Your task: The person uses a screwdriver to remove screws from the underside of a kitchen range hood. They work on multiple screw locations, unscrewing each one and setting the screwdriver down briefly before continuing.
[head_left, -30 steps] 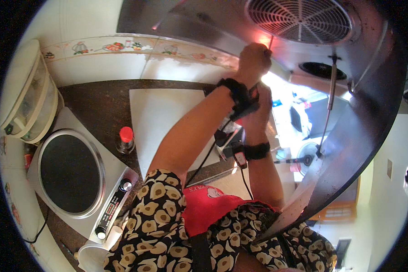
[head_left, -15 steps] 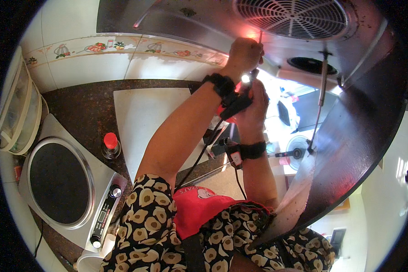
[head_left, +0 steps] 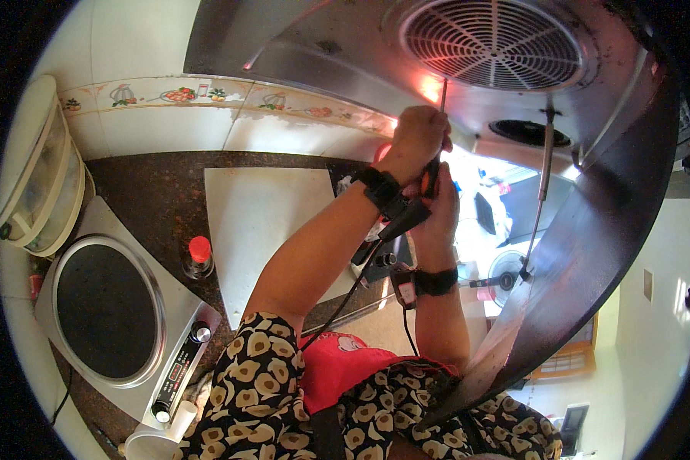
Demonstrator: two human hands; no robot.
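Both my hands are raised beneath a dark metal range hood (head_left: 345, 47). My left hand (head_left: 419, 139) is closed round a screwdriver (head_left: 444, 95), whose thin shaft rises out of the fist to the hood's underside, just below the round vent grille (head_left: 492, 46). Lower down, my right hand (head_left: 441, 201) grips the tool's dark handle, which has an orange part. The left wrist and its strapped-on black device partly cover the right fingers. Whether the tip sits in a screw is too small to tell.
A hinged hood panel (head_left: 575, 253) hangs at the right, held by a thin strut (head_left: 546, 157). On the counter are an induction cooker (head_left: 107, 307), a red-capped bottle (head_left: 199, 257) and a pale board (head_left: 268, 222). A fan (head_left: 506, 277) stands beyond my right arm.
The whole view has shifted, so the hood and counter sit lower in the picture. My hands have dropped slightly from the hood, and more of the screwdriver's shaft shows. Both still grip it.
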